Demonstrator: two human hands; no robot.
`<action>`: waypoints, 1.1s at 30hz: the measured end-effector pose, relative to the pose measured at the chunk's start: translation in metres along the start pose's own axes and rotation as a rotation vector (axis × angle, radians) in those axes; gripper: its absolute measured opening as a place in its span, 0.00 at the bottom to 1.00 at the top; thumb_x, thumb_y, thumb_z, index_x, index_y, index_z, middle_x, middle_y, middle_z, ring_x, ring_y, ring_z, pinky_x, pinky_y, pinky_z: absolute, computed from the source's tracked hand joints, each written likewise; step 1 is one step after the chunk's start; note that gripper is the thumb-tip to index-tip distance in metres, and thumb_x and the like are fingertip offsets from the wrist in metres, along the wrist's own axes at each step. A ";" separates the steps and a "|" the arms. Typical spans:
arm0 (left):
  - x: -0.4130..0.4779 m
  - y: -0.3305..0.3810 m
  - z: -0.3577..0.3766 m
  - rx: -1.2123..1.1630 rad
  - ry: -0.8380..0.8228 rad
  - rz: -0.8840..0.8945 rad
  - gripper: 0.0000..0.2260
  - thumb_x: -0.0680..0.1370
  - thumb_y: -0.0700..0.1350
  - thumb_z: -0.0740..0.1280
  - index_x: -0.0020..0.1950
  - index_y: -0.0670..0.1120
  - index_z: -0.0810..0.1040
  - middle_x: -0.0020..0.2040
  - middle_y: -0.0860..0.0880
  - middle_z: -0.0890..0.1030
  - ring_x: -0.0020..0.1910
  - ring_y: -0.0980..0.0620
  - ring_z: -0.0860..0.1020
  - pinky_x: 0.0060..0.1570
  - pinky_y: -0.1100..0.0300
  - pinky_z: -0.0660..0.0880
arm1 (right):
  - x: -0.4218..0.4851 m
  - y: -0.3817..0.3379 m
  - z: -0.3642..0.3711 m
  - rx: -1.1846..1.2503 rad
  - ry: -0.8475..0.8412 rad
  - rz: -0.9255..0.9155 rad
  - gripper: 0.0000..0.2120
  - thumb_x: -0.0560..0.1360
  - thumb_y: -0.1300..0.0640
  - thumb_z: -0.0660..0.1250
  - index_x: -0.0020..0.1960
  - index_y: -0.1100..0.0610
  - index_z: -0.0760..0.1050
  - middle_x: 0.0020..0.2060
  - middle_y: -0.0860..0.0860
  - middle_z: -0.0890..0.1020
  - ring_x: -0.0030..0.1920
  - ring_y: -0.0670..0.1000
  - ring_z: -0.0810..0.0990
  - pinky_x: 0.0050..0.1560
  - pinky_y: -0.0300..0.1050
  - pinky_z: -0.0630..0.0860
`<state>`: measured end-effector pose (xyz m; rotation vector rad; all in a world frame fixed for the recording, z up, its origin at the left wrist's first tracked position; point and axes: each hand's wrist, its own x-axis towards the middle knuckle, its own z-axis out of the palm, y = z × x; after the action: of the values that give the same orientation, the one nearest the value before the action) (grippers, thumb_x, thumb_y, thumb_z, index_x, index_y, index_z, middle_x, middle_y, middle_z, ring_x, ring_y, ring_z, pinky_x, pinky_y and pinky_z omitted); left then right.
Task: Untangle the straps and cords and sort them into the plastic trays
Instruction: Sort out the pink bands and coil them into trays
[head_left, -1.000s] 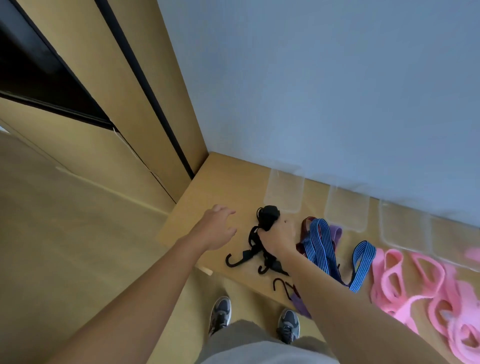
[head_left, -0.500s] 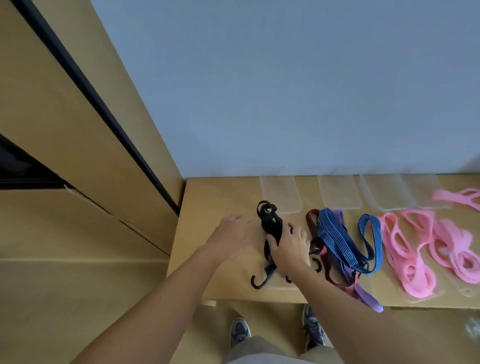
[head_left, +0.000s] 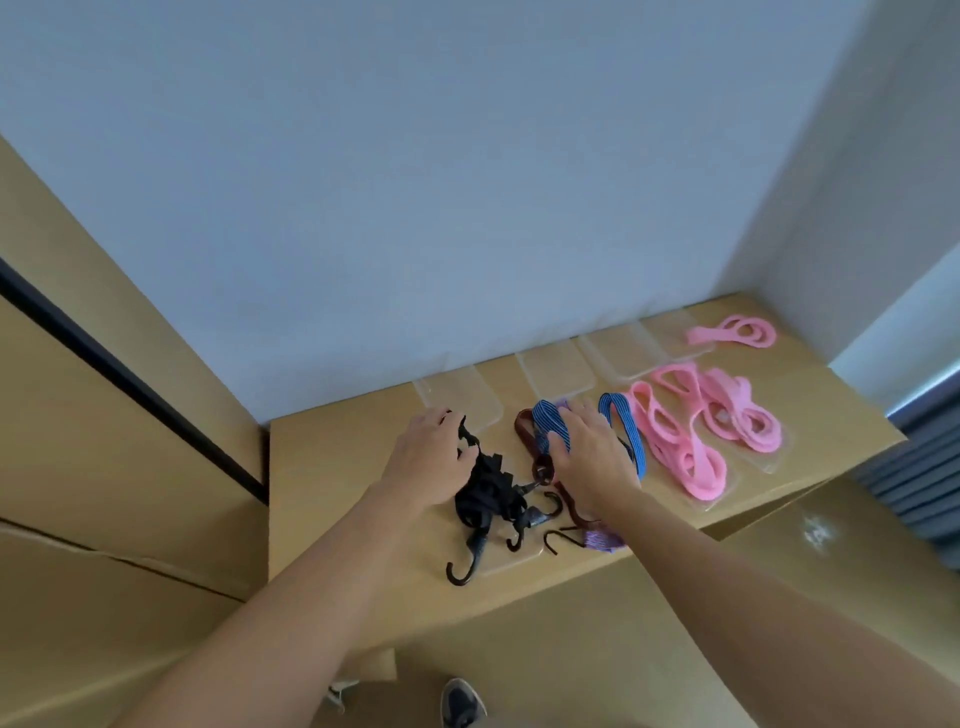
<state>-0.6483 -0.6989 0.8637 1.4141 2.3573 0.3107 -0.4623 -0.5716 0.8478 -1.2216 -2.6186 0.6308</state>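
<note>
Hooked bungee bundle (head_left: 488, 499) left on tabletop (head_left: 332, 478); striped strap (head_left: 550, 426) just right; looped bands (head_left: 685, 452) farther right; plastic trays (head_left: 556, 371) behind, along wall (head_left: 467, 208).

Your left hand (head_left: 431, 460) covers the top of the black hooked cord (head_left: 485, 493), so its grip cannot be told. Your right hand (head_left: 587, 457) hides the middle of the blue striped strap (head_left: 548, 423). The bottom edge cuts off your shoe (head_left: 462, 704).

Centre frame, black cords (head_left: 488, 493) with hooks lie bunched; blue strap (head_left: 549, 425) looped just right; pink straps (head_left: 685, 447) further right; clear trays (head_left: 558, 371) behind.
</note>
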 end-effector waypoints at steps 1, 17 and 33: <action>0.000 0.010 0.000 0.017 -0.002 0.011 0.23 0.84 0.52 0.60 0.77 0.45 0.65 0.75 0.47 0.68 0.75 0.43 0.64 0.71 0.48 0.68 | -0.001 0.009 -0.009 -0.018 -0.002 0.007 0.19 0.82 0.53 0.57 0.70 0.59 0.71 0.67 0.53 0.73 0.70 0.56 0.69 0.73 0.49 0.65; 0.002 0.255 0.066 0.135 0.002 0.203 0.29 0.83 0.63 0.54 0.79 0.47 0.62 0.77 0.42 0.65 0.77 0.39 0.61 0.75 0.42 0.60 | -0.071 0.202 -0.152 -0.124 -0.117 0.079 0.22 0.83 0.47 0.60 0.73 0.55 0.70 0.72 0.53 0.73 0.72 0.57 0.69 0.70 0.54 0.67; 0.183 0.348 0.110 0.110 -0.088 0.275 0.35 0.78 0.69 0.51 0.82 0.54 0.56 0.80 0.45 0.62 0.80 0.40 0.57 0.77 0.38 0.58 | 0.042 0.317 -0.191 -0.156 -0.149 0.139 0.24 0.84 0.47 0.59 0.78 0.53 0.64 0.79 0.51 0.62 0.79 0.54 0.59 0.75 0.52 0.59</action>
<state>-0.4011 -0.3736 0.8567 1.7700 2.1392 0.1888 -0.2073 -0.3014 0.8747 -1.4667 -2.7674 0.5697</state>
